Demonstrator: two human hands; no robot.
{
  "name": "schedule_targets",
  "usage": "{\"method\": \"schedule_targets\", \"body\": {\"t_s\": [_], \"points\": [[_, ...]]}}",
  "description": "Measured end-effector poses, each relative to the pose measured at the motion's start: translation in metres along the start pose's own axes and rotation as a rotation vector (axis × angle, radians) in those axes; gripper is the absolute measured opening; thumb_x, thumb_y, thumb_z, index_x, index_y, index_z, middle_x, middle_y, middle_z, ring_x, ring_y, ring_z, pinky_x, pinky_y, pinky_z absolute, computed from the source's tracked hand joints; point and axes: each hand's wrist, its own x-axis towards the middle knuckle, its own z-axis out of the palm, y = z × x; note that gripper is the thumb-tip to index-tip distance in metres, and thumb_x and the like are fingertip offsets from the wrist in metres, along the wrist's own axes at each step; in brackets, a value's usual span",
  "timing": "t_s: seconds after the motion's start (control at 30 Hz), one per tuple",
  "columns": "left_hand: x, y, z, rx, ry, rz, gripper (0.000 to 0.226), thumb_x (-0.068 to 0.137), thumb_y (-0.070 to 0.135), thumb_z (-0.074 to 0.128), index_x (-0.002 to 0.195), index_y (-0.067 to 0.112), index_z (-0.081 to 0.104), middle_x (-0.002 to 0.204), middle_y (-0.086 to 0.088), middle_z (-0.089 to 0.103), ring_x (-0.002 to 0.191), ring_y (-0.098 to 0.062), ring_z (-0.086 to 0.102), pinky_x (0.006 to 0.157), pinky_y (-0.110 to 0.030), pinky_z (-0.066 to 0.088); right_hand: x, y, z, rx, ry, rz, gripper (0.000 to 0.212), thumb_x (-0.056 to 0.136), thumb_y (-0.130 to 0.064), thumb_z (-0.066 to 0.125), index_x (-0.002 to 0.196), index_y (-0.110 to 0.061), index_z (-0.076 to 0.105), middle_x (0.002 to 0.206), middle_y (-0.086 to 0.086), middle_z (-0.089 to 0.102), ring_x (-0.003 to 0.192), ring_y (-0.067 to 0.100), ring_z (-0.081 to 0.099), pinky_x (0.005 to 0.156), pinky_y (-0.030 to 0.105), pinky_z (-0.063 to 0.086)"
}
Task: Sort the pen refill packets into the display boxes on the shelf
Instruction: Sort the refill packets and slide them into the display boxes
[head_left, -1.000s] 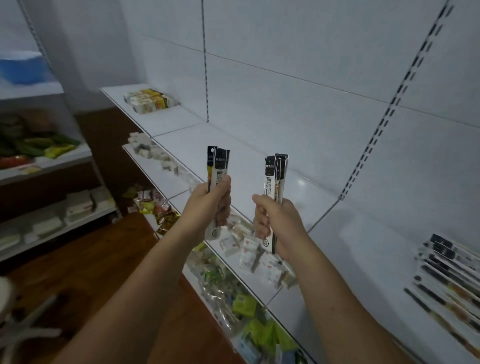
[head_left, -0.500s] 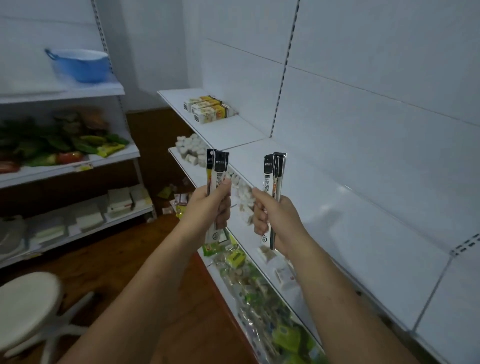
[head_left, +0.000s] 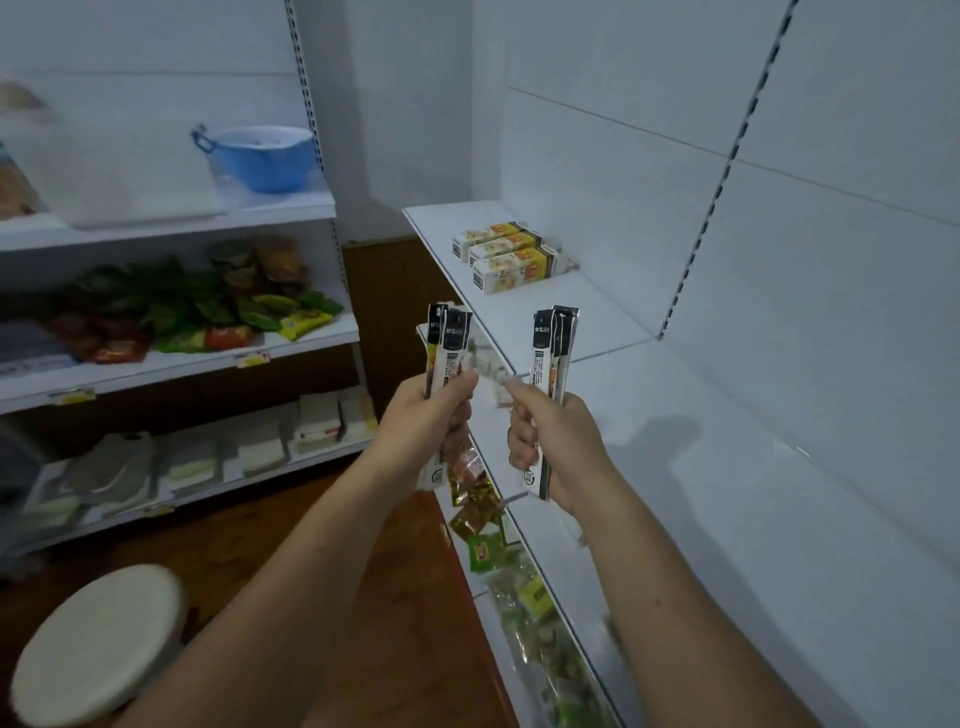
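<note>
My left hand (head_left: 423, 423) grips a small bundle of long black-and-white pen refill packets (head_left: 447, 345), held upright. My right hand (head_left: 553, 441) grips a second upright bundle of the same packets (head_left: 553, 345). Both hands are raised side by side at the front edge of the white shelf (head_left: 701, 467). Three yellow-and-white display boxes (head_left: 511, 257) lie side by side at the far left end of that shelf, well beyond my hands.
Lower shelves below my hands hold green and yellow packets (head_left: 493, 540). A second shelving unit on the left carries a blue basin (head_left: 260, 156), snack bags (head_left: 192, 306) and white packs (head_left: 317, 421). A round white stool (head_left: 98, 644) stands on the brown floor.
The view has swung left along the shelf; the stack of packets at the right has left the frame and the display boxes have come closer. Both hands still hold their bundles the same way.
</note>
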Motion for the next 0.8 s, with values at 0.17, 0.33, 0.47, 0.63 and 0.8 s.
{"method": "schedule_targets", "body": {"t_s": [0.17, 0.33, 0.47, 0.63, 0.8], "points": [[0.055, 0.01, -0.013, 0.014, 0.055, -0.003, 0.032, 0.107, 0.03, 0.058, 0.077, 0.019, 0.051, 0.062, -0.002, 0.04, 0.05, -0.019, 0.037, 0.05, -0.031, 0.031, 0.063, -0.014, 0.008, 0.017, -0.035, 0.028, 0.039, 0.099, -0.032, 0.067, 0.069, -0.018, 0.047, 0.054, 0.004, 0.036, 0.044, 0.019, 0.033, 0.047, 0.029, 0.031], [0.11, 0.016, -0.037, 0.034, 0.057, 0.014, 0.033, 0.107, 0.032, 0.057, 0.077, 0.02, 0.052, 0.064, -0.003, 0.037, 0.052, -0.02, 0.036, 0.05, -0.031, 0.031, 0.122, -0.023, 0.024, 0.021, -0.048, 0.038, 0.037, 0.098, -0.032, 0.067, 0.071, -0.018, 0.046, 0.054, 0.003, 0.035, 0.044, 0.019, 0.032, 0.048, 0.029, 0.03], [0.15, 0.015, -0.065, 0.014, 0.015, 0.023, 0.034, 0.108, 0.033, 0.056, 0.077, 0.021, 0.05, 0.066, -0.005, 0.033, 0.053, -0.02, 0.033, 0.051, -0.033, 0.028, 0.162, -0.025, 0.041, 0.023, -0.043, 0.031, 0.039, 0.099, -0.03, 0.066, 0.068, -0.019, 0.046, 0.053, 0.003, 0.034, 0.043, 0.019, 0.032, 0.047, 0.028, 0.03], [0.206, 0.011, -0.119, 0.021, -0.022, 0.037, 0.033, 0.107, 0.033, 0.057, 0.079, 0.021, 0.047, 0.067, -0.005, 0.032, 0.054, -0.021, 0.032, 0.051, -0.033, 0.029, 0.221, -0.027, 0.079, 0.01, 0.026, 0.018, 0.037, 0.1, -0.028, 0.065, 0.071, -0.015, 0.047, 0.053, 0.002, 0.033, 0.043, 0.019, 0.031, 0.046, 0.027, 0.032], [0.259, 0.019, -0.18, 0.051, -0.081, 0.032, 0.035, 0.107, 0.034, 0.056, 0.077, 0.018, 0.046, 0.066, -0.005, 0.034, 0.055, -0.021, 0.033, 0.05, -0.034, 0.031, 0.276, -0.03, 0.128, 0.032, 0.098, 0.04, 0.036, 0.1, -0.028, 0.066, 0.076, -0.015, 0.043, 0.054, 0.004, 0.032, 0.042, 0.019, 0.03, 0.044, 0.027, 0.03]]}}
